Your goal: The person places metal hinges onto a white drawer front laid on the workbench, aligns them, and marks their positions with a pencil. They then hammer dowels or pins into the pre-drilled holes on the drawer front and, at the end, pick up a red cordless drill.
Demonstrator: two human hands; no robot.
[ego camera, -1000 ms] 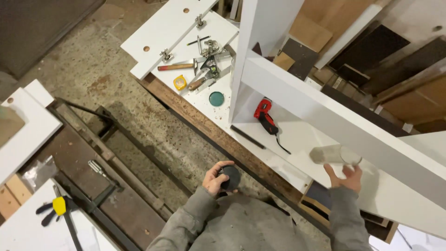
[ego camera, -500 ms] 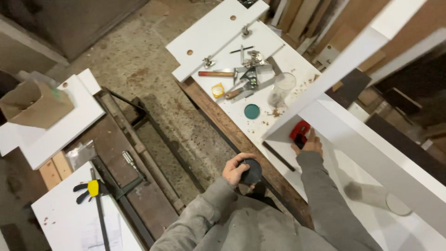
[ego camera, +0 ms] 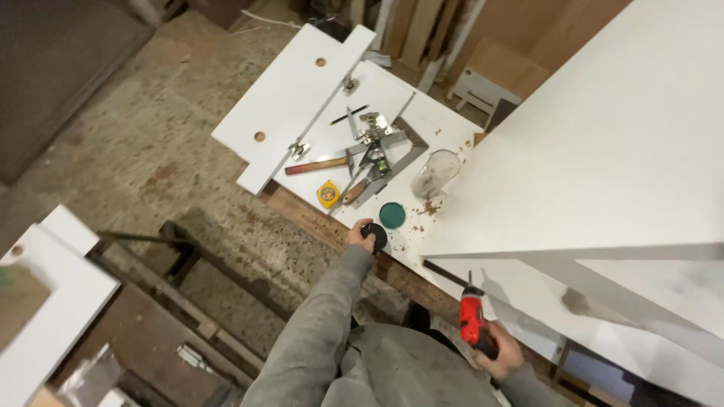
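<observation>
**Q:** What are your hands doing at the white bench top [ego camera: 441,124]?

**A:** My right hand [ego camera: 499,354] is hanging off the bench's near edge, fingers wrapped fully around the grip of a red cordless screwdriver [ego camera: 473,320]. Its long axis is standing nearly upright, bit pointing up and away from me toward the big white cabinet panel [ego camera: 603,143] looming over the bench. My left hand [ego camera: 360,234] is resting at the bench's near edge, fingers curled closed over a small black round object [ego camera: 375,236].

**Q:** What is lying nearest?

**A:** A teal round lid [ego camera: 391,215] is sitting on the bench just beyond my left hand, with a clear glass jar [ego camera: 435,174] farther in. The left hand is much the nearer to both; the hammer [ego camera: 317,165] and yellow tape measure [ego camera: 327,194] are lying farther along the bench.
</observation>
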